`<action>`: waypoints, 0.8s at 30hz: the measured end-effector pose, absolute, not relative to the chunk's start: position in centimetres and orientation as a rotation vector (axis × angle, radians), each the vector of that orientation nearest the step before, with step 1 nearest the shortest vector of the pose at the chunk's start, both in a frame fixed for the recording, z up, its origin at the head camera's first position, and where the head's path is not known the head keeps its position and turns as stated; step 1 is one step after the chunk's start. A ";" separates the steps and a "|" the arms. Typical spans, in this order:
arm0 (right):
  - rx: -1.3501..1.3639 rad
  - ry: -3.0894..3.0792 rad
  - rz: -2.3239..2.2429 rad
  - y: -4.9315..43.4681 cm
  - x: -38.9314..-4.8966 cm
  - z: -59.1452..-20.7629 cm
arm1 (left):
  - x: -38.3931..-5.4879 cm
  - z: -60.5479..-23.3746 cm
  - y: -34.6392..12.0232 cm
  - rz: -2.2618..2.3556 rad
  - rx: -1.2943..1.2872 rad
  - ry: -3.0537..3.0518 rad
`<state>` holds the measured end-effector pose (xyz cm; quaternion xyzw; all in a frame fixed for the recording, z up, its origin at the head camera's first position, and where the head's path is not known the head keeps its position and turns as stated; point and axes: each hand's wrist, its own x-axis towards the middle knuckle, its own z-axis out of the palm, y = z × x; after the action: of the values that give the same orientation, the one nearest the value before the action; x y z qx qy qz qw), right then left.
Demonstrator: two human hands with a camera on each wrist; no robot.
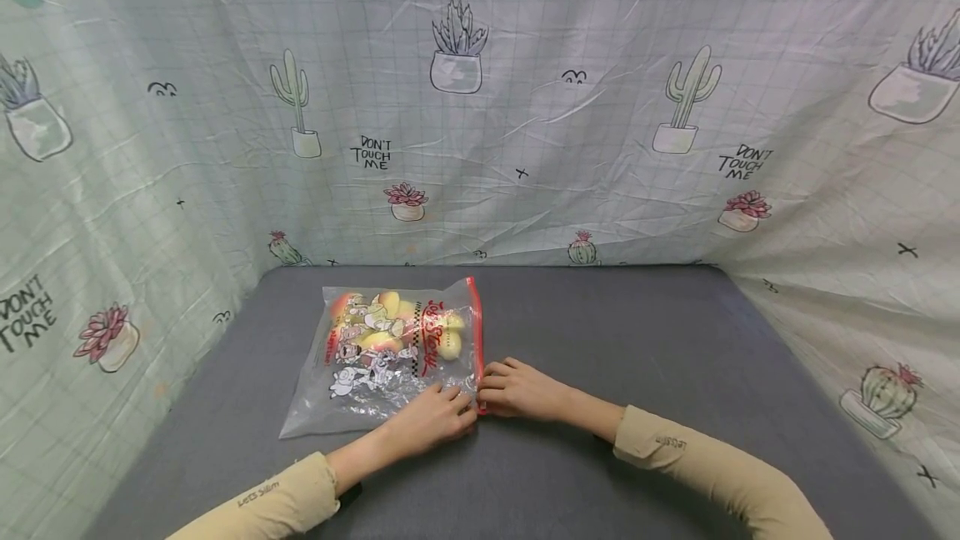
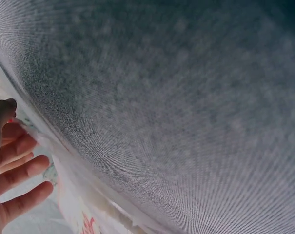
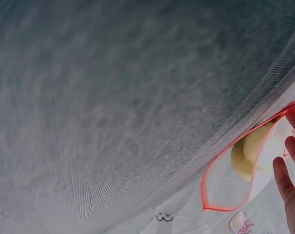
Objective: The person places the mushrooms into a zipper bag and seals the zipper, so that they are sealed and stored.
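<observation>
A clear zip bag [image 1: 315, 402] with printed cartoon figures lies flat on the table, its red-edged mouth [image 1: 477, 323] facing right. Inside are several yellow and reddish fruits [image 1: 382, 342]. At the bag's near right corner, my left hand [image 1: 433, 418] pinches the edge between thumb and forefinger; the left wrist view shows the other fingers [image 2: 28, 195] spread. My right hand [image 1: 521, 390] holds the red edge from the right, close to the left fingertips, its thumb hidden. In the right wrist view the mouth gapes, with pale yellow fruit [image 3: 257, 146] visible within.
The dark grey table [image 1: 600, 323] extends around the bag on all sides. A pale curtain [image 1: 510, 123] printed with potted cacti hangs behind the table and along both sides.
</observation>
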<state>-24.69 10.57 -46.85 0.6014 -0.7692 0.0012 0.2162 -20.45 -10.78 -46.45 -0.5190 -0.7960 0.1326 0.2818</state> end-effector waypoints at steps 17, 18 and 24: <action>1.615 -2.211 0.188 10.6 -24.3 -45.7 | -20.5 -45.2 -10.4 0.303 -1.297 -2.003; 1.612 -2.208 0.199 10.6 -24.4 -45.7 | -20.6 -45.3 -10.4 0.295 -1.291 -1.990; 1.596 -2.195 0.264 10.6 -24.3 -45.9 | -20.7 -45.5 -10.1 0.250 -1.257 -1.922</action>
<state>-24.31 10.55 -45.86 0.5727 -0.7878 0.0948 0.2059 -20.69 -10.05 -45.51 -0.4979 -0.7610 0.0990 0.4040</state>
